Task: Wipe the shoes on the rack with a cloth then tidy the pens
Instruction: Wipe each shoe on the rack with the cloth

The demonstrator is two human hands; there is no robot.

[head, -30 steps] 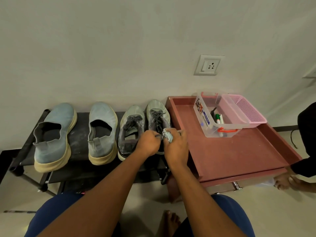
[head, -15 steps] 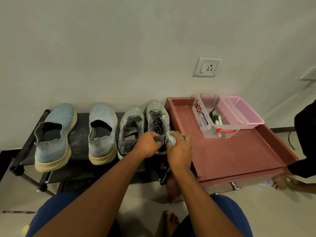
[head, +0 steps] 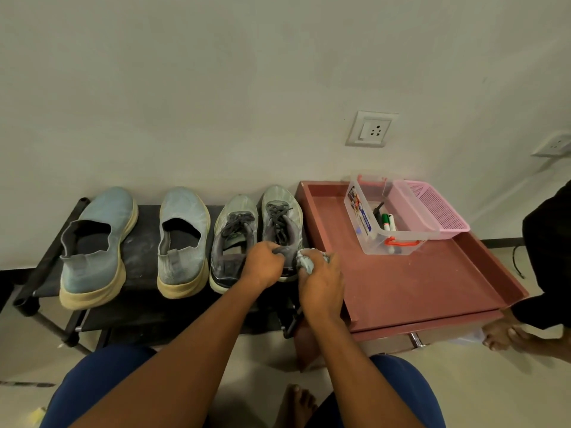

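Left hand (head: 262, 263): fingers curled round the heel of the rightmost grey laced shoe (head: 282, 222), at the right end of the black rack (head: 139, 254).
Right hand (head: 321, 281): fingers clenched on a bunched pale cloth (head: 306, 257), pressed against that shoe's right heel side.
Other shoes: grey laced mate (head: 234, 239) just left; two blue slip-ons (head: 95, 242) further left.
Pens (head: 387, 222): in a clear box (head: 370, 217) on the red surface (head: 417, 282), far right, beside a pink basket (head: 438, 208).

A home's entry corner: a low black fabric shoe rack (head: 136, 307) with worn shoes stands against a plain white wall (head: 216, 88) bearing a white socket plate (head: 371, 129), beside a reddish-brown wooden side table (head: 417, 282).
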